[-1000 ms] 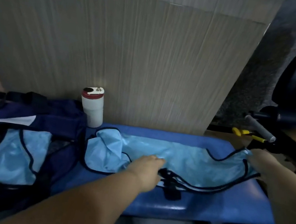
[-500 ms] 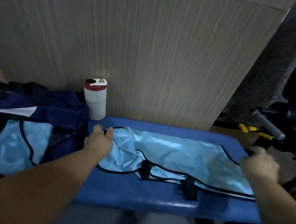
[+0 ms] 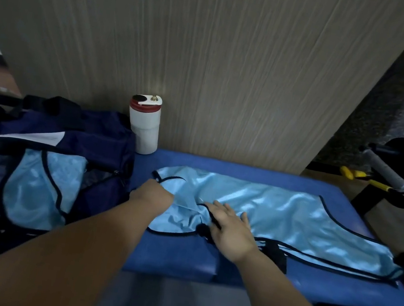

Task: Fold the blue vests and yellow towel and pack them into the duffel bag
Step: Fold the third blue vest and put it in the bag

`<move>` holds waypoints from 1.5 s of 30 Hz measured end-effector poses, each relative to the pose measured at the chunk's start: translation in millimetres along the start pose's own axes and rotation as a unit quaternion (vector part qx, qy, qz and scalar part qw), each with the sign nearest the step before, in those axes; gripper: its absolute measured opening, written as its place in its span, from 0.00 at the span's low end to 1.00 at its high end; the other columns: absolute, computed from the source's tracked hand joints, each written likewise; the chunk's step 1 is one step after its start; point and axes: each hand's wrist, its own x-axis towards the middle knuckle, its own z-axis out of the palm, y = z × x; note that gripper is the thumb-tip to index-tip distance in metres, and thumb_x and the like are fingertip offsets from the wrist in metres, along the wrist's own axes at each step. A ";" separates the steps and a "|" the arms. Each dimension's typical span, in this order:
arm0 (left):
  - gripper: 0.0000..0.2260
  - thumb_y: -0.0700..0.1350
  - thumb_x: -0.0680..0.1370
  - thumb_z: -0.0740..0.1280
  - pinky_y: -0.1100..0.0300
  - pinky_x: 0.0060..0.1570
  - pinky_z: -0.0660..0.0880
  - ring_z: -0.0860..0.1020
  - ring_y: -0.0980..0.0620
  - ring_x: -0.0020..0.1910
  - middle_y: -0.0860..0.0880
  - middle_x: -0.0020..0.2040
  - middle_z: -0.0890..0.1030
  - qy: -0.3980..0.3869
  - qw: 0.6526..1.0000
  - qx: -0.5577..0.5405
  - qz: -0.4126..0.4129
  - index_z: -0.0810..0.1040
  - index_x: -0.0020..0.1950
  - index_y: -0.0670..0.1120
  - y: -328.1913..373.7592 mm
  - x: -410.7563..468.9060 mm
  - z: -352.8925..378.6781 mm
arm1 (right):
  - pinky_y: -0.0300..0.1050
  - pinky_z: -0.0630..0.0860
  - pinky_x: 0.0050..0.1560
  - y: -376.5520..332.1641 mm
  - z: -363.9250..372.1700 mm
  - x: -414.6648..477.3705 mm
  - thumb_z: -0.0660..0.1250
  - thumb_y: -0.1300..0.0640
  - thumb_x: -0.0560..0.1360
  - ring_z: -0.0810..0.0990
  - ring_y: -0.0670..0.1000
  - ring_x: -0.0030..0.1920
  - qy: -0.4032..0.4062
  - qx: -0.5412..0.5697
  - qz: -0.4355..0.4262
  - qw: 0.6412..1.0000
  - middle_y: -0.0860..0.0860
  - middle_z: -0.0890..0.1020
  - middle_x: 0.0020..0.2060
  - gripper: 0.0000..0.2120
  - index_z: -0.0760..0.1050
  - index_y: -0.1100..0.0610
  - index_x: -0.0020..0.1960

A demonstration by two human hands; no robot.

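Observation:
A light blue vest (image 3: 278, 212) with black trim lies stretched along the blue padded bench (image 3: 204, 264). My left hand (image 3: 153, 194) grips the vest's left end, fingers curled into the fabric. My right hand (image 3: 230, 225) lies flat with spread fingers on the vest's middle, over the black trim and strap. The navy duffel bag (image 3: 86, 140) sits open at the left, and a second light blue vest (image 3: 38, 193) lies inside it. No yellow towel is in view.
A white bottle (image 3: 143, 127) with a red band stands by the wood panel wall between bag and bench. Dark exercise equipment with a grey handle (image 3: 386, 170) and yellow-handled pliers (image 3: 361, 176) stand at the right.
My right hand left the vest's right end and came to its middle, now lying flat. My left hand stays at the left end. The vest lies flatter.

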 end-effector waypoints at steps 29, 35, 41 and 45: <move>0.24 0.51 0.82 0.56 0.50 0.53 0.74 0.68 0.42 0.70 0.47 0.74 0.66 -0.285 0.720 -0.628 0.079 0.56 0.77 0.46 34.4 -23.5 -57.4 | 0.44 0.74 0.57 -56.0 -26.7 26.6 0.79 0.46 0.64 0.77 0.49 0.56 0.096 0.314 0.133 0.935 0.49 0.75 0.56 0.40 0.64 0.45 0.71; 0.25 0.51 0.82 0.58 0.48 0.59 0.71 0.63 0.39 0.73 0.48 0.75 0.63 -0.295 0.729 -0.608 0.112 0.54 0.77 0.49 49.7 -14.9 -51.9 | 0.39 0.75 0.49 -53.1 -18.5 40.3 0.77 0.51 0.68 0.80 0.46 0.46 0.077 0.303 0.105 0.944 0.43 0.81 0.45 0.23 0.73 0.44 0.59; 0.21 0.43 0.78 0.64 0.58 0.63 0.67 0.71 0.53 0.64 0.52 0.70 0.70 -0.019 0.914 -0.349 0.206 0.66 0.71 0.49 27.8 16.0 -39.8 | 0.46 0.75 0.43 -25.6 -11.5 60.0 0.66 0.57 0.75 0.77 0.53 0.38 0.216 0.407 0.237 0.855 0.50 0.79 0.33 0.04 0.77 0.55 0.42; 0.20 0.40 0.74 0.67 0.61 0.53 0.68 0.73 0.53 0.59 0.50 0.64 0.74 0.004 0.960 -0.219 0.176 0.69 0.66 0.48 -3.9 27.0 -18.2 | 0.48 0.77 0.48 -13.1 -15.7 63.2 0.62 0.60 0.75 0.77 0.55 0.42 0.227 0.431 0.283 0.826 0.55 0.80 0.41 0.09 0.78 0.59 0.53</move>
